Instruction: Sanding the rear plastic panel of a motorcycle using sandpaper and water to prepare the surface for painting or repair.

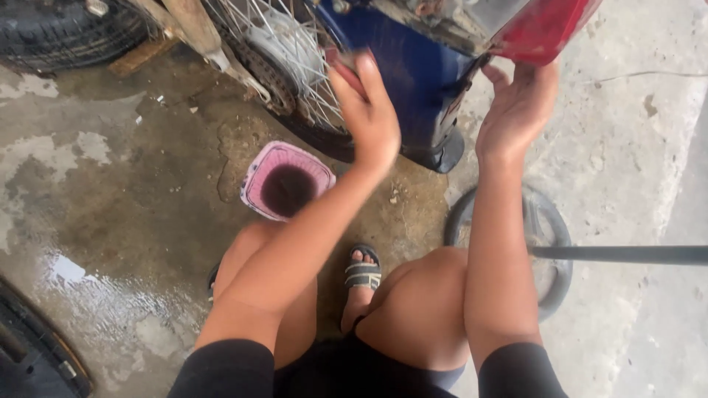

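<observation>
The left hand point(371, 110) lay open, fingers spread, against the blue fender point(424, 74), and the right hand point(518, 107) cupped open under the red tail light point(542, 29); neither gripped anything. Fender and light sat just ahead, above the hands, long axis running away, equally near both. The wheel point(295, 59) was half hidden; a pink basket point(286, 180) stood on the wet floor point(110, 206).

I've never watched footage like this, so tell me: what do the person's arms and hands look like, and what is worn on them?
Both arms are bare from the upper arm down. Each has a short black sleeve: the left sleeve and the right sleeve end above the elbow. The left hand and right hand wear no gloves. No rings, watch or bracelets show on the fingers or wrists.
</observation>
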